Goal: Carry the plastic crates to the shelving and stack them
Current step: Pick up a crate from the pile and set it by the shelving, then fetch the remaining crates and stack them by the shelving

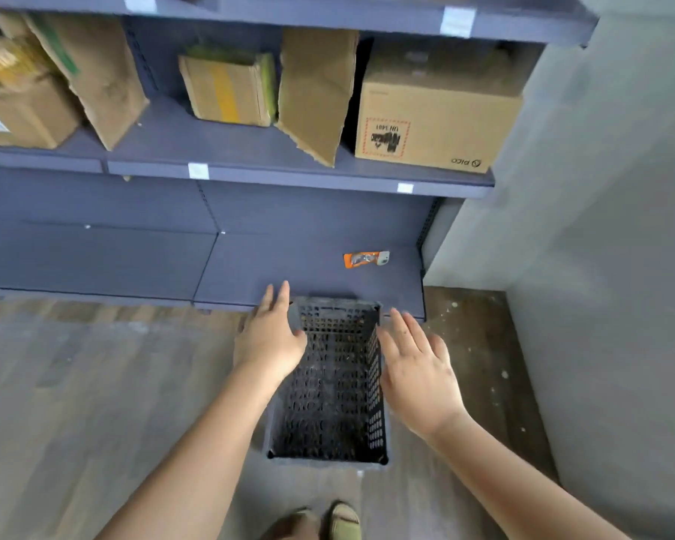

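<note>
Olive-green fabric covers the one foot (343,520) clearly showing at the bottom edge, planted on the wood-look floor (75,383); a darker blurred shape beside it cannot be made out. Two bare forearms reach forward from there. Between them stands one black perforated plastic crate (328,391), upright and open-topped, on the floor with its far end against the front edge of the lowest shelf (281,274). Whether more crates are nested inside it cannot be told.

Either side of the crate's far half hover the two hands. The left hand (269,341) has its grip released, fingers straight and together, palm turned toward the crate's left wall, close to it but with no hold. The right hand (417,368) is likewise spread flat and released, just beside the right wall; touching or not is unclear.

On the lowest shelf lies one small orange packet (366,259), well apart from the crate, toward the right upright. The blue-grey shelving (328,212) rises behind. On the next shelf up I count three cardboard boxes: one at the right with a red-bordered label (433,118), one small with a yellow stripe (230,91), one at the far left (20,111). Two loose cardboard sheets (316,95) lean among them. White tags (198,171) mark the shelf edges.
</note>
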